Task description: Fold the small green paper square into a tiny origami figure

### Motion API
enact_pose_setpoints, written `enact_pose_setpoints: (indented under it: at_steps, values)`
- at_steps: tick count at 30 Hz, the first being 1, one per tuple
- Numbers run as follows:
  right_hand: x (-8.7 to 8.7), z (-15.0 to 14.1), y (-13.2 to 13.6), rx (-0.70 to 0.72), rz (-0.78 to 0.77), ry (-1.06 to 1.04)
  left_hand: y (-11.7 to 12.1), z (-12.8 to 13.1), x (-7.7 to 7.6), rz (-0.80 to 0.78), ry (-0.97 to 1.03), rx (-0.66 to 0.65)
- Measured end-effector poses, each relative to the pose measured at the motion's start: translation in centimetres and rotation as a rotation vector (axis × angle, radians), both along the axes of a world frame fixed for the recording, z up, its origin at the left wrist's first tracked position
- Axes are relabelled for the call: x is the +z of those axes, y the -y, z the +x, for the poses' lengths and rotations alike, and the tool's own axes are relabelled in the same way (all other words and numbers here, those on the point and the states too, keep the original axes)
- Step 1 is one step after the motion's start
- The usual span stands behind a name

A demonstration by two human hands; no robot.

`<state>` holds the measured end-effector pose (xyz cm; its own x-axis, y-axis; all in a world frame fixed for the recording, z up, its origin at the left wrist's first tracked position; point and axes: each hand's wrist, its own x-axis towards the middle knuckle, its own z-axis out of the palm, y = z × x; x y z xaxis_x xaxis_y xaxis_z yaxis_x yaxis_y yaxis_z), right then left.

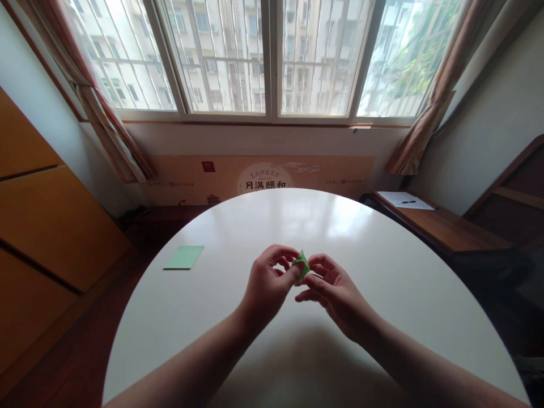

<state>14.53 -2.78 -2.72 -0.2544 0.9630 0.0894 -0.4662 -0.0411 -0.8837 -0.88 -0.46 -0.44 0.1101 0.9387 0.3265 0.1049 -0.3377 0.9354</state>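
Note:
A small folded piece of green paper is held up over the middle of the table, its pointed tip upward. My left hand pinches it between thumb and fingers from the left. From the right, my right hand has its thumb and forefinger at the paper's right edge, the other fingers loosely curled. The fingers cover part of the paper, so its full shape is hidden. A stack of square light green paper lies flat on the table to the left of my hands.
The round white table has a glossy top. Beyond it stands a wall with a printed panel below barred windows. On the right, a wooden side table bears a white sheet with a pen. An orange-brown cabinet is at left.

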Motion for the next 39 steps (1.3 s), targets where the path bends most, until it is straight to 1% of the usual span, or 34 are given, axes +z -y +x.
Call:
enact_pose_setpoints:
  at_steps: [5, 10, 14, 19, 22, 26, 28, 32, 36, 39]
  values:
    - [0.36, 0.20, 0.03, -0.018, 0.051, 0.153, 0.09, 0.10, -0.19, 0.019, -0.043, 0.010]
    - [0.48, 0.32, -0.02, -0.057, 0.108, 0.194, 0.31, 0.19, -0.40, 0.075, -0.111, 0.042]
    - [0.46, 0.16, 0.08, -0.083, 0.136, 0.246, 0.30, 0.31, -0.43, 0.075, -0.135, 0.065]
    - [0.26, 0.08, 0.01, -0.157, 0.165, 0.331, 0.37, 0.36, -0.30, 0.045, -0.139, 0.002]
    - [0.09, 0.20, -0.14, -0.202, 0.198, 0.374, 0.55, 0.39, -0.22, 0.056, -0.169, -0.027]
    - [0.08, 0.32, -0.10, -0.260, 0.242, 0.461, 0.77, 0.52, -0.22, 0.112, -0.255, 0.023]
    - [0.15, 0.26, 0.00, -0.276, 0.280, 0.505, 0.84, 0.58, -0.25, 0.140, -0.265, 0.051]
    - [0.18, 0.11, 0.11, -0.297, 0.332, 0.542, 0.85, 0.62, -0.34, 0.126, -0.233, 0.049]
    - [0.05, 0.26, 0.00, -0.289, 0.316, 0.538, 0.70, 0.62, -0.34, 0.064, -0.072, -0.033]
    - [0.06, 0.41, -0.05, -0.310, 0.337, 0.564, 0.70, 0.62, -0.21, 0.058, 0.020, -0.082]
